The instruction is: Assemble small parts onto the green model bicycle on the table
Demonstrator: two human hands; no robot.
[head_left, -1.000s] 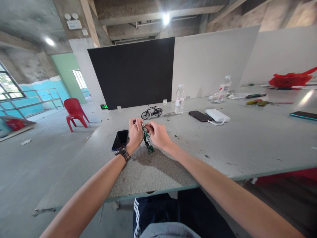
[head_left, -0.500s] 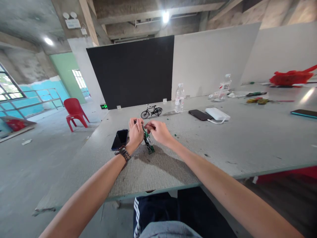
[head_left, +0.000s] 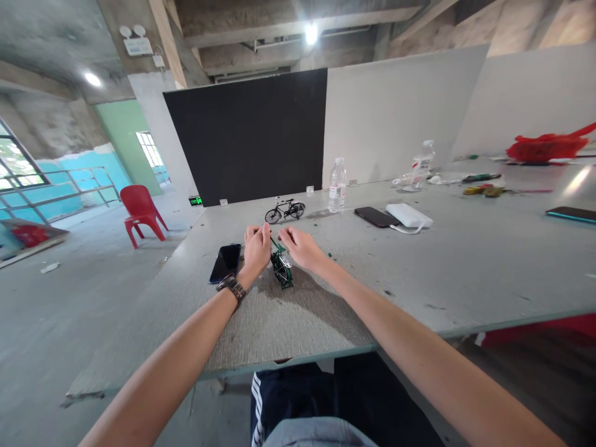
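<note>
A small green model bicycle (head_left: 282,268) stands on the table with its rear wheel towards me. My left hand (head_left: 257,247) is closed around its front end, and its fingers hide the handlebar area. Just right of the bicycle's frame, my right hand (head_left: 298,244) has its fingertips pinched together. Whatever may be between those fingertips is too small to make out. Beyond both hands, a black model bicycle (head_left: 285,211) stands side-on. A dark phone (head_left: 226,262) lies left of my left hand.
A water bottle (head_left: 338,185) stands behind on the right, with another bottle (head_left: 423,164) farther off. A dark phone (head_left: 376,216) lies beside a white power bank (head_left: 408,215) with a cable. A red bag (head_left: 547,148) sits at the far right. The table's front edge (head_left: 321,354) is close to me.
My right fingertips have moved slightly right, away from my left hand. The green bicycle has turned a little, showing more of its rear wheel. My left hand keeps its hold.
</note>
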